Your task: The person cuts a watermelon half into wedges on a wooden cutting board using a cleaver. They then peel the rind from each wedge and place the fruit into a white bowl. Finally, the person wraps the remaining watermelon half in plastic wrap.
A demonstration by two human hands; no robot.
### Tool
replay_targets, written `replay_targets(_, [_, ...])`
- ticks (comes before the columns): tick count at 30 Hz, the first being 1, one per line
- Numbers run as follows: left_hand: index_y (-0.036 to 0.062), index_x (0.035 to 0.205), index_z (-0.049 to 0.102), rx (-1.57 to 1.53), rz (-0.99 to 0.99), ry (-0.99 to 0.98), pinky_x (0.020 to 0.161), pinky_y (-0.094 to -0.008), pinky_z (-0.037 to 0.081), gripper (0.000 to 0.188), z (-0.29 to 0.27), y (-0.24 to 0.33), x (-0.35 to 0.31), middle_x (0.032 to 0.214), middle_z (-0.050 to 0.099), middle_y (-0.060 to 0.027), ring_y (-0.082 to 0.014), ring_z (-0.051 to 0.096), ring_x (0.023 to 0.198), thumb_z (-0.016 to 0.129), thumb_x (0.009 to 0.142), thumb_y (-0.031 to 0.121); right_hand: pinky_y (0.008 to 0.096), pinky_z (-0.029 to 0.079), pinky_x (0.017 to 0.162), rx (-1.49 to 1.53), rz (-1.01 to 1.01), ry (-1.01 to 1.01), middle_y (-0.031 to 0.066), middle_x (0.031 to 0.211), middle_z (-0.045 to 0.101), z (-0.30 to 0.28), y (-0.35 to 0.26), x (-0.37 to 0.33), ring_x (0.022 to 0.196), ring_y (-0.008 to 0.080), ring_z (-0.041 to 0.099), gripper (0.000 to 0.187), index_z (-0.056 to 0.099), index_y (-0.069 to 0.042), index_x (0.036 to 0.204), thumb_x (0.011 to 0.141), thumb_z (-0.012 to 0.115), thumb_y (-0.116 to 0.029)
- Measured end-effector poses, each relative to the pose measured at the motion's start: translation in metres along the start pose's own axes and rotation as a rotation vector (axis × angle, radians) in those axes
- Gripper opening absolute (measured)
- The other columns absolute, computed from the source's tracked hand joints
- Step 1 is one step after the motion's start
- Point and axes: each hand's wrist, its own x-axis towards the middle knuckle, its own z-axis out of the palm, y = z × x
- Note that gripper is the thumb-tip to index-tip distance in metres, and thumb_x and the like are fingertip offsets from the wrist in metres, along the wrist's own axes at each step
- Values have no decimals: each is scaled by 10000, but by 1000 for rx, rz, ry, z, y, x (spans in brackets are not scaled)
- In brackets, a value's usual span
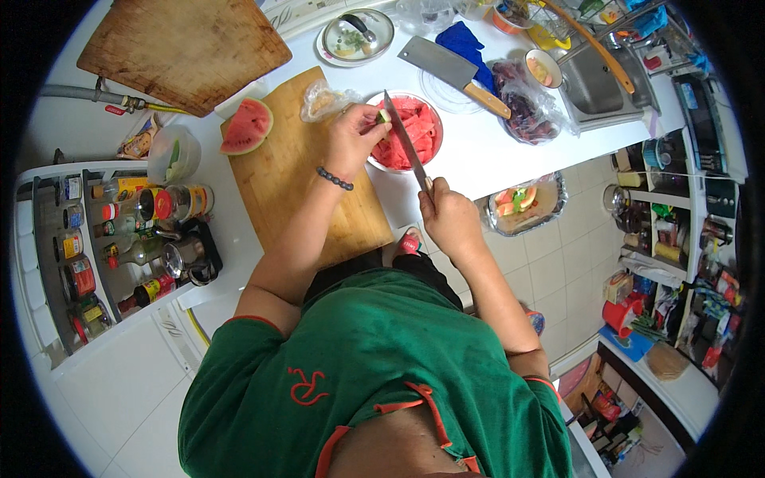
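My left hand (pixel 352 142), with a dark bead bracelet at the wrist, pinches a small piece of watermelon rind (pixel 383 117) over the left edge of a white bowl (pixel 440 146). Red watermelon pieces (pixel 421 127) fill the bowl. In my right hand (pixel 453 221), the handle of a long knife (pixel 406 147) is gripped; its blade slants up and left across the bowl, its upper part close beside the rind. A cut watermelon wedge (pixel 249 127) lies at the left edge of the wooden cutting board (pixel 299 191), which is under my left forearm.
A cleaver (pixel 446 68) rests behind the bowl, near a blue cloth (pixel 464 46) and a plastic bag of dark fruit (pixel 522 103). A lidded dish (pixel 357 36) stands at the back. Below the counter edge sits a lined bin (pixel 555 209) with rinds. Another board (pixel 183 48) leans at left.
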Motion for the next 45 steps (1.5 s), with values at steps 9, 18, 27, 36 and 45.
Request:
replay_targets(9, [-1, 1003, 607, -367, -109, 52, 799, -230, 495, 213, -24, -17, 2, 955, 655, -42, -101, 598, 916, 680, 807, -42, 473, 461, 575, 352, 153, 10, 243, 643, 587, -3, 21, -1, 625, 429, 598, 246, 529, 16, 876, 900, 561, -227])
replay_targets(18, [4, 989, 608, -56, 22, 19, 792, -232, 492, 199, -13, -5, 0, 950, 649, -28, -98, 580, 899, 681, 808, -36, 465, 497, 546, -61, -64, -18, 216, 594, 595, -7, -4, -1, 565, 392, 613, 232, 482, -2, 832, 878, 561, -215])
replay_targets(27, [1, 964, 618, -173, 59, 82, 752, -230, 492, 185, -20, 2, 2, 922, 641, -25, -93, 575, 880, 696, 798, -25, 466, 492, 534, -16, -20, 61, 212, 593, 593, 0, 10, -3, 564, 392, 614, 226, 496, -10, 839, 881, 562, -222])
replay_targets(36, [-5, 1036, 572, -417, -158, 108, 783, -228, 491, 199, -40, -1, -7, 975, 628, -44, -103, 586, 906, 639, 849, -11, 472, 486, 533, 39, 58, 89, 196, 595, 595, -13, 17, -10, 584, 398, 612, 218, 500, -16, 855, 878, 574, -220])
replay_targets(45, [48, 1087, 568, -443, -277, -198, 712, -248, 527, 248, 1, -13, -54, 962, 618, -24, -103, 609, 869, 620, 852, -15, 349, 383, 467, 279, 174, 331, 149, 546, 475, -43, 64, -42, 456, 236, 445, 177, 527, -2, 836, 869, 626, -145])
